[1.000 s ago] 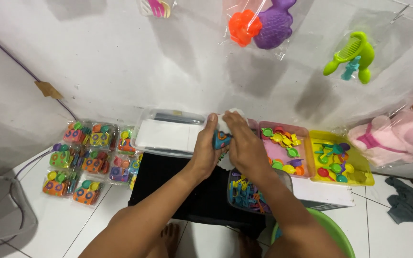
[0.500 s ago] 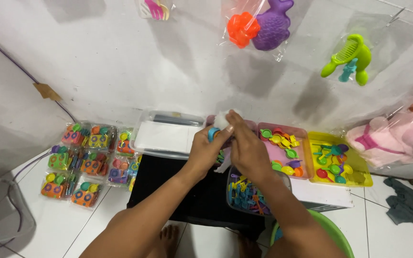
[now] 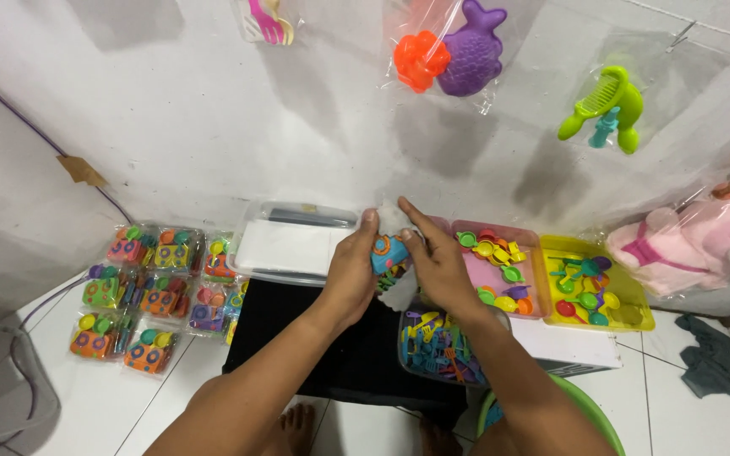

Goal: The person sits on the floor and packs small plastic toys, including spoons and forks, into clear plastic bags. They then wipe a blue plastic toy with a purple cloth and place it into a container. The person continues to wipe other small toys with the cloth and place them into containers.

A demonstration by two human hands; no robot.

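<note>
Both my hands meet above the black stand [image 3: 297, 338] and grip a small clear bag of colourful plastic toys [image 3: 390, 257]. My left hand [image 3: 350, 274] holds its left side, thumb up at the bag's top edge. My right hand [image 3: 434, 262] pinches the right side and top. A blue toy piece shows through the plastic between my fingers. Right behind the hands lies a clear lidded box [image 3: 293, 245] with white sheets inside.
Pink tray [image 3: 530, 279] and yellow tray [image 3: 627, 295] of small toy utensils sit at the right. A clear tub of blue and purple pieces [image 3: 437, 346] is below my right arm. Several packed toy sets [image 3: 149, 291] lie on the floor at left. Bagged toys hang on the wall.
My hands have lifted the bag slightly and shifted their grip toward its top edge; the view has moved little.
</note>
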